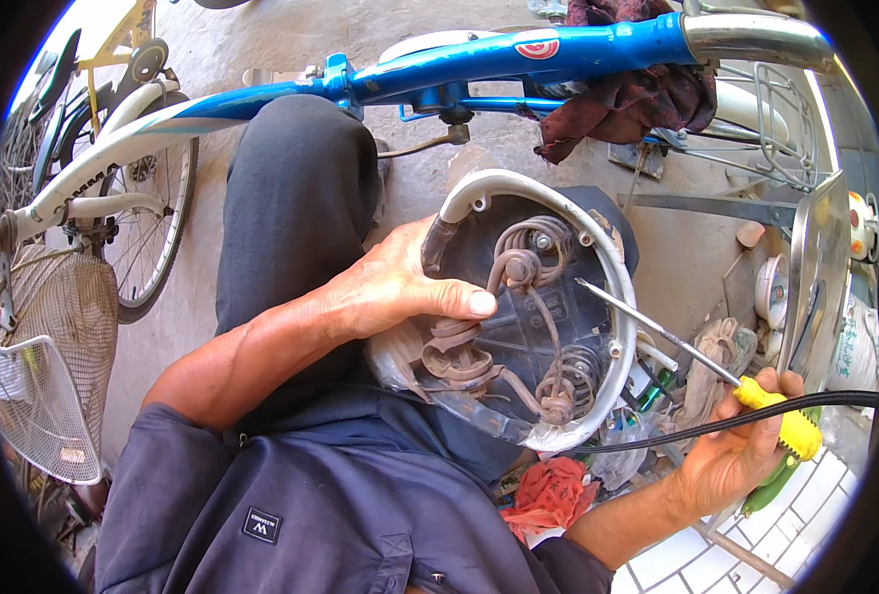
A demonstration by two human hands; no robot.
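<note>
A bicycle saddle lies in my lap with its underside up. It has a worn white rim (625, 297), a dark inner shell (598, 327) and rusty coil springs (548, 238). My left hand (410, 277) grips its left side, the thumb reaching inward over the springs. A screwdriver with a yellow handle (778, 416) and a thin metal shaft (657, 330) is in my right hand (731, 450). Its shaft crosses over the right rim, and the tip points inside the saddle; whether it touches anything, I cannot tell.
A blue bicycle frame (499, 57) crosses the far side, with a dark red cloth (627, 109) hanging on it. To the left stands a white bicycle with a wire basket (63, 426). A black cord (717, 426) passes by my right hand. A red plastic bag (553, 495) lies below the saddle.
</note>
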